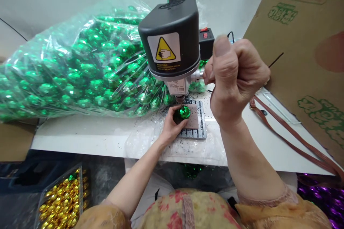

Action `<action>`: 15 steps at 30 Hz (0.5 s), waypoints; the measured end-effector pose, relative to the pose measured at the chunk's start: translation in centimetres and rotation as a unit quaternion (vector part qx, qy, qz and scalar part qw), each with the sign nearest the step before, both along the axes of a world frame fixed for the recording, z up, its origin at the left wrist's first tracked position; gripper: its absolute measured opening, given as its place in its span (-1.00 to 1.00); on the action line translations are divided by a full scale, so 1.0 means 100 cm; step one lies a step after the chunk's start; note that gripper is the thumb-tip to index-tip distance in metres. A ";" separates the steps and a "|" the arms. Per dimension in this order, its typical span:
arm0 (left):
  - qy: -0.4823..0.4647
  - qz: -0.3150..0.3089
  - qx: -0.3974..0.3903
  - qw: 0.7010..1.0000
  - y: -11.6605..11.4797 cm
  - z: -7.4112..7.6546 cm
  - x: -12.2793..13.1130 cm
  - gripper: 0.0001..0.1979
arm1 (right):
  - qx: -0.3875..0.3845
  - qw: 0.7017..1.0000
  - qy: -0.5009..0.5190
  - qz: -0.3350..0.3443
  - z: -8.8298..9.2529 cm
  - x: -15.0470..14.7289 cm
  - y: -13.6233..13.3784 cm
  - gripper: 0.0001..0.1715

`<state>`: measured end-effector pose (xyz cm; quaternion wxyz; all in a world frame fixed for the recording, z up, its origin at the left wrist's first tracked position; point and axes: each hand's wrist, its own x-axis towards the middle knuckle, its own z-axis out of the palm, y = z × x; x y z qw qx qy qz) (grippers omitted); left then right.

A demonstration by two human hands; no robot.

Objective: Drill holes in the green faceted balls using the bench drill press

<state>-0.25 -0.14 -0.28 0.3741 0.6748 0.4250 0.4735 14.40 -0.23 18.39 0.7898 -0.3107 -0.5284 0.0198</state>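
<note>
My left hand [173, 126] grips a shiny green faceted ball [185, 112] between thumb and fingers. The ball sits on the slotted grey base plate [202, 123] of a small drill press, right under its chuck [180, 98]. Up at the right side of the black press head [169, 35], my right hand [233, 75] is closed in a fist around the metal feed lever [199, 75]. Most of the lever is hidden inside the fist. Dark specks lie scattered over the plate.
A clear bag of green balls [80, 68] fills the table's left. At right stand a cardboard box [301, 43] and a brown leather strap [285, 132]. Below the white table [80, 137] are a bin of gold balls [61, 200] and purple balls [319, 193]. A black switch box [206, 44] sits behind.
</note>
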 end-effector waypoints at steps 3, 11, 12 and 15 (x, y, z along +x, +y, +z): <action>-0.012 0.011 0.000 1.000 -0.002 0.000 0.002 -0.49 | 0.006 1.000 0.006 0.017 0.001 0.000 -0.001 -0.45; -0.042 0.016 -0.026 0.999 -0.004 0.005 0.004 -0.49 | 0.053 0.997 0.038 0.044 -0.007 -0.003 -0.007 -0.43; -0.040 0.017 -0.025 0.999 -0.004 0.005 0.004 -0.48 | 0.060 0.997 0.033 0.039 -0.010 -0.003 -0.007 -0.42; -0.034 0.019 -0.020 0.999 -0.004 0.006 0.004 -0.48 | 0.059 0.998 0.016 0.015 -0.020 -0.004 -0.005 -0.42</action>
